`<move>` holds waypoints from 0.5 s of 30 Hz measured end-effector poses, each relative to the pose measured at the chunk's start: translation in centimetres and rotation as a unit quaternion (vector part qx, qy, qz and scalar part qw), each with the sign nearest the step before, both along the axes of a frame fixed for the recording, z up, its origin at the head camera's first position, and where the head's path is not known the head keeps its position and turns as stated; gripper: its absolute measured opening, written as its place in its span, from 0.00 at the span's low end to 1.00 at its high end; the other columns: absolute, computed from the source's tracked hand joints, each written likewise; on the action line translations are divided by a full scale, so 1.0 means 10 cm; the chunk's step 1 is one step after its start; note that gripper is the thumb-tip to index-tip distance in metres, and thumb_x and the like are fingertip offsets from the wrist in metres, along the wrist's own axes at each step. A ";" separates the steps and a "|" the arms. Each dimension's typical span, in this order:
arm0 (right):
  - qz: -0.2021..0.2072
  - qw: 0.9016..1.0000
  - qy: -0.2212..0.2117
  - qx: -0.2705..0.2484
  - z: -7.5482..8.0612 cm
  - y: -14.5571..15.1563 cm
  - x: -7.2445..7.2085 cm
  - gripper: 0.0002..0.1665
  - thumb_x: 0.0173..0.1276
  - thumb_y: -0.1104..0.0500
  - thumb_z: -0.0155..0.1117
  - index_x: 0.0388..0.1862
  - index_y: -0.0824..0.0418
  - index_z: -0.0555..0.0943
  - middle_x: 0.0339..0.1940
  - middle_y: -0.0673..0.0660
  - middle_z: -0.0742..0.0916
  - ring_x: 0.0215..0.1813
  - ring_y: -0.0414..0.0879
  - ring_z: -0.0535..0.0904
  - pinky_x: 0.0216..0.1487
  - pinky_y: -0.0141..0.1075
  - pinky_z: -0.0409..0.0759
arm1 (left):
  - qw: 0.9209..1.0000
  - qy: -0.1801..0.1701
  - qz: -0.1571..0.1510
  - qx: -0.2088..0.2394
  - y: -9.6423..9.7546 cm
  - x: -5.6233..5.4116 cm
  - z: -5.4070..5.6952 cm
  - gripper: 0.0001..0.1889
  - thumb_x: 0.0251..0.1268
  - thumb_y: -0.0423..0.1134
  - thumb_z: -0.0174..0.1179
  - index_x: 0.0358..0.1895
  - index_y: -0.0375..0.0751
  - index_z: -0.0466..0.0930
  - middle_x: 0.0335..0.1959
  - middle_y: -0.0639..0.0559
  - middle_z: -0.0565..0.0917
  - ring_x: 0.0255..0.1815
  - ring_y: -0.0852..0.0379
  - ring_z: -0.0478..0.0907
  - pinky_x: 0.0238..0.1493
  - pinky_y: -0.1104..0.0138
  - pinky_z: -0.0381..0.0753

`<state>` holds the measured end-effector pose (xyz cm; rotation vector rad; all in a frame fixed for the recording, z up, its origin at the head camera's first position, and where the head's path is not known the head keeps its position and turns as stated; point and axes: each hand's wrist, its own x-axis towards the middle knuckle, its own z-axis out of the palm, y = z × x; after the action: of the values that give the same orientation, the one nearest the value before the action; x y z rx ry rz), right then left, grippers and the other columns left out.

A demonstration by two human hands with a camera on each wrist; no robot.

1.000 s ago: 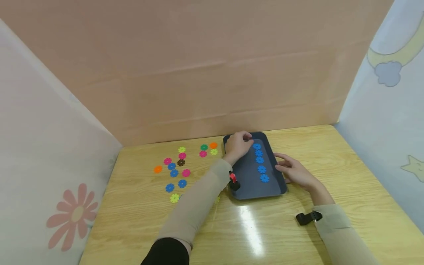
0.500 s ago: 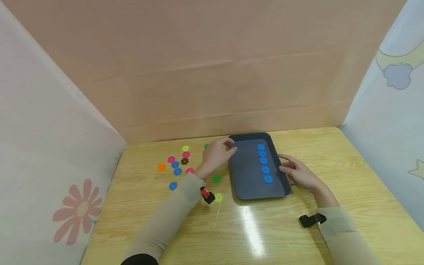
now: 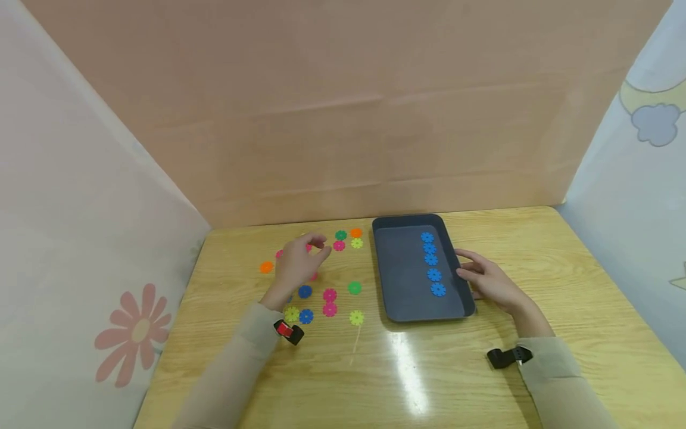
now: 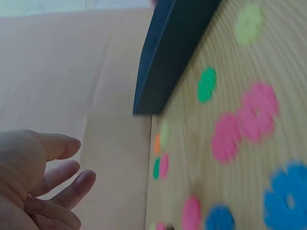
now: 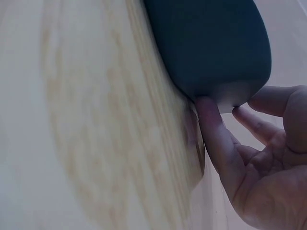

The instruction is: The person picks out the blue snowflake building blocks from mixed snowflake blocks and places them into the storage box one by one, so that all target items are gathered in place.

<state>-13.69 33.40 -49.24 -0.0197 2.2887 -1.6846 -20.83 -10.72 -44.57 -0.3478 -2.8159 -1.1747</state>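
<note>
My left hand [image 3: 297, 265] hovers over the scattered plastic snowflake discs, its fingers loosely bent and nothing between them in the left wrist view. Pink snowflake discs [image 3: 330, 302], a dark blue disc [image 3: 306, 316] and a yellow disc [image 3: 292, 314] lie near it; others are hidden beneath it. To the right sits a dark grey tray [image 3: 402, 304], where a column of blue snowflake discs [image 3: 431, 260] runs along the right side. The fingertips of my right hand [image 3: 490, 285] touch the outside of the tray's right wall; the right wrist view shows them against its side.
Green [image 3: 355, 288] and yellow [image 3: 356, 317] snowflake discs lie between my left hand and the tray. Near the back edge is an orange disc [image 3: 356, 233]. A brown backdrop [image 3: 343, 149] rises behind the wooden table [image 3: 455, 381], with pale walls on both sides.
My left hand has left the tray and moved left, over the loose snowflake discs. My right hand stays at the tray's side. The blue row looks the same.
</note>
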 end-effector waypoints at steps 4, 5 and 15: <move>-0.005 1.000 0.002 0.006 -0.01 0.03 0.00 0.39 0.84 0.55 0.55 0.87 0.54 0.52 0.70 0.78 0.70 0.55 0.62 0.82 0.43 0.50 0.88 | 1.000 -0.004 0.021 0.009 -0.26 0.04 -0.07 0.15 0.71 0.49 0.67 0.55 0.48 0.87 0.45 0.57 0.87 0.31 0.55 0.79 0.27 0.62 0.73; -0.006 1.000 0.002 0.006 -0.01 0.04 0.00 0.39 0.84 0.55 0.55 0.87 0.54 0.52 0.69 0.78 0.71 0.55 0.62 0.83 0.43 0.50 0.88 | 1.000 -0.005 0.028 0.006 -0.31 0.05 -0.10 0.15 0.71 0.49 0.67 0.55 0.47 0.87 0.46 0.56 0.88 0.30 0.55 0.78 0.25 0.62 0.72; -0.006 1.000 0.004 0.005 0.02 0.04 0.02 0.39 0.85 0.55 0.54 0.87 0.55 0.51 0.70 0.78 0.70 0.55 0.62 0.83 0.42 0.50 0.88 | 0.994 -0.038 0.079 -0.060 -0.70 0.16 -0.39 0.20 0.68 0.50 0.69 0.56 0.42 0.87 0.47 0.49 0.87 0.40 0.49 0.82 0.33 0.58 0.78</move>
<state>-13.49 33.81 -49.06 -0.0093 2.3067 -1.6828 -19.24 -17.68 -48.46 -0.0871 -2.9236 -1.0104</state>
